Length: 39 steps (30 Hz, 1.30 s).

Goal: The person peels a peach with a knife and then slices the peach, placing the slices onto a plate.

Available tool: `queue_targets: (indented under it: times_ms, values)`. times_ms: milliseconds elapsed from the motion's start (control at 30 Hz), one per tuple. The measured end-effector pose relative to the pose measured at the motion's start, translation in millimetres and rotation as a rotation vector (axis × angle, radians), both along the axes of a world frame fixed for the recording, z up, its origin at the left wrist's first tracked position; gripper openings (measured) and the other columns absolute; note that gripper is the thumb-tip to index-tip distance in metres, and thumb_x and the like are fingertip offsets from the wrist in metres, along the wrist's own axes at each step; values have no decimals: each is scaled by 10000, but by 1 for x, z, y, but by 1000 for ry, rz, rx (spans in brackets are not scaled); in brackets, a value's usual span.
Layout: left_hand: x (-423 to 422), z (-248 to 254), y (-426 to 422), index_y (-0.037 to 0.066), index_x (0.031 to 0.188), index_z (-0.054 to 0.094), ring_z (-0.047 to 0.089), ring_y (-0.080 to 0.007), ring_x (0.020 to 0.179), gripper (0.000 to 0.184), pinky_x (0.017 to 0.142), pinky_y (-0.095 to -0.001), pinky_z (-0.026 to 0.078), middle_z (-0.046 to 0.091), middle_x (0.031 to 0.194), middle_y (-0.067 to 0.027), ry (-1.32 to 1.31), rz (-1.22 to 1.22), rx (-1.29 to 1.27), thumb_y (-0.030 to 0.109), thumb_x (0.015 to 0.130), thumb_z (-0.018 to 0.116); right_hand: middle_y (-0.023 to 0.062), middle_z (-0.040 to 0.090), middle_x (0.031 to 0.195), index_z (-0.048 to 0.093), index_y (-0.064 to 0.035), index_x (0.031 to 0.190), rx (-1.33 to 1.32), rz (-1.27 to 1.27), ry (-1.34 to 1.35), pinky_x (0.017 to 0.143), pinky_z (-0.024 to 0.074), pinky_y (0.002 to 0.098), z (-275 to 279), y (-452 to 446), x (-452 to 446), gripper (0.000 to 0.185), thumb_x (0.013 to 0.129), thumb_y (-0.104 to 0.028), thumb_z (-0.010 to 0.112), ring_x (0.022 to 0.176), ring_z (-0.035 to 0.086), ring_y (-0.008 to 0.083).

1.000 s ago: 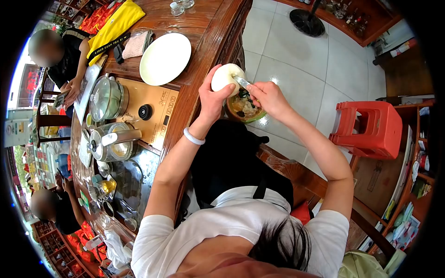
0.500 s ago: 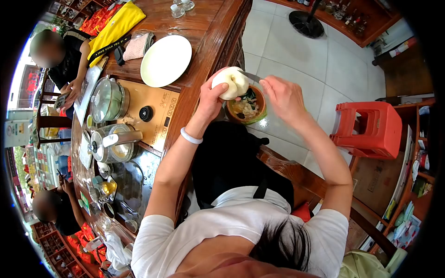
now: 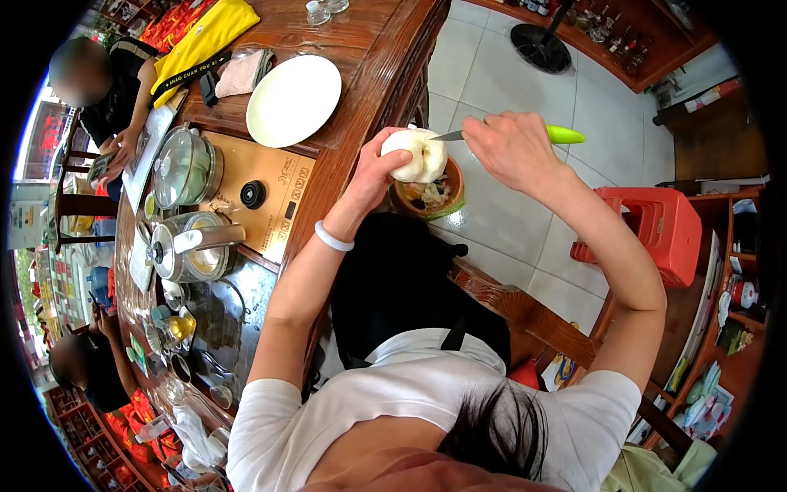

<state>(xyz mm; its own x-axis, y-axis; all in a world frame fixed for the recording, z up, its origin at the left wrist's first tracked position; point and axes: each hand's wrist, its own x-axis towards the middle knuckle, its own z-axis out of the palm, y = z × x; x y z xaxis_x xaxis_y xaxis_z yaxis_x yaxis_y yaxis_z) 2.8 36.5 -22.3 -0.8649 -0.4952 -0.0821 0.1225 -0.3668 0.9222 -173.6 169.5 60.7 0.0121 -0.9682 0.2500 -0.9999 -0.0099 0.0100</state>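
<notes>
Wooden table (image 3: 365,49); beside it, a scrap bin (image 3: 457,184); above this, a pale fruit (image 3: 418,157) gripped in the left hand (image 3: 379,170); green-handled knife (image 3: 566,134) clasped in the right hand (image 3: 514,149), tip at the fruit's cleft. Cutting appears in hand; the next stroke calls for steadiness.

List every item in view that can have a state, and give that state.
Left hand: closed around the pale round item.
Right hand: closed on the knife.
Pale round item: notched, held up.
Knife: blade bare, tip at the item's edge; contact unclear.
Bin: uncovered, scraps inside.
White plate: face up.
Glass pot: lid on.
Glass kettle: lid on.
</notes>
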Motion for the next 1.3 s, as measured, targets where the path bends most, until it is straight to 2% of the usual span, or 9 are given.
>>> queue_targets:
  times_ms: [33,100,267,333,867,933,1100,1200,1300]
  values:
    - [0,1,0,-11,1136,457,599,-192,827,558,556,-282,524,565,1017,-125,0,0,0,343,745,638,64,523,537,498,-89,689,8,-9,30,422,397,381,0,-1,0,208,846,-224,515,509,553,257]
    - [1,3,1,-12,1092,480,572,-167,900,429,751,-285,494,573,1004,-107,3,-4,31,197,750,632,61,525,519,514,-93,672,-13,-6,51,412,394,368,1,-3,0,261,842,-290,531,488,548,254]
    - [2,2,-1,-16,1076,488,565,-157,896,408,785,-281,474,576,985,-100,-4,-29,41,186,752,632,55,517,455,546,-97,585,-79,-35,77,389,388,335,1,-8,-2,438,803,-477,550,433,535,236]
    - [2,3,-1,-16,1071,491,564,-154,893,403,797,-279,466,577,980,-99,-7,-35,53,184,751,633,44,544,456,612,-111,590,-49,-32,134,396,401,311,-1,-10,-3,503,789,-559,500,448,572,197]
    - [1,1,1,-14,1041,517,562,-145,880,375,798,-273,457,583,961,-92,-88,30,-13,162,742,658,48,559,472,626,-118,528,55,13,196,411,406,314,-19,-24,7,599,751,-648,461,449,578,199]
    - [1,2,1,-15,1039,519,562,-144,880,372,807,-275,453,585,957,-93,-92,28,-8,159,742,659,54,555,470,630,-109,534,53,15,89,420,410,321,-21,-24,4,622,757,-661,451,450,574,217]
    - [2,6,2,-16,1031,523,600,-149,780,346,569,-250,515,598,906,-97,-120,-94,69,166,759,635,69,520,432,602,-99,490,143,-2,-118,422,402,335,-28,-22,-7,654,739,-687,463,430,548,240]
    - [0,2,4,-17,1044,524,611,-152,738,357,468,-236,503,600,895,-99,-103,-120,81,200,774,610,71,481,395,568,-92,445,149,30,-197,413,381,341,-33,-21,-11,670,727,-693,478,405,516,242]
    - [1,1,2,-18,1066,521,610,-149,753,390,494,-242,510,603,907,-98,-80,-189,131,243,785,590,63,446,371,544,-83,419,159,68,-261,402,354,338,-37,-24,-15,660,720,-669,518,381,479,229]
